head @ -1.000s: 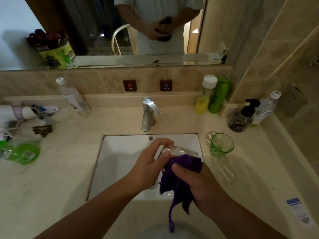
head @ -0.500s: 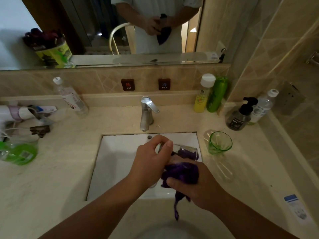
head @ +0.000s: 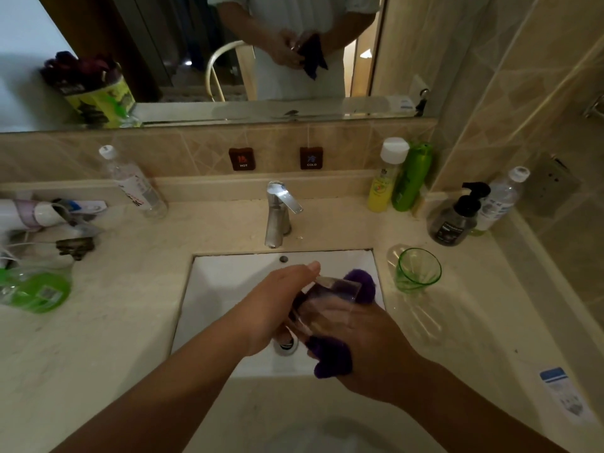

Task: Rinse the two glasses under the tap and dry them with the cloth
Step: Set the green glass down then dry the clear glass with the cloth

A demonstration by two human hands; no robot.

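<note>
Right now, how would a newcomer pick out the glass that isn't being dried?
Start at the white sink and look just past its right edge. The green glass stands there upright on the counter, alone. It is the only green-tinted glass, nearer than the bottles.

Shiny metal tap (head: 277,212), fuzzy purple cloth (head: 331,356), clear glass (head: 327,300), glossy marble-look counter (head: 98,338).

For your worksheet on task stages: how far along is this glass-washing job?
Looks done: no water runs from the tap. In hand: the left hand holds the clear glass over the sink while the right hand works the purple cloth around it. Left: the green glass on the counter; whether it is dried is unclear.
</note>
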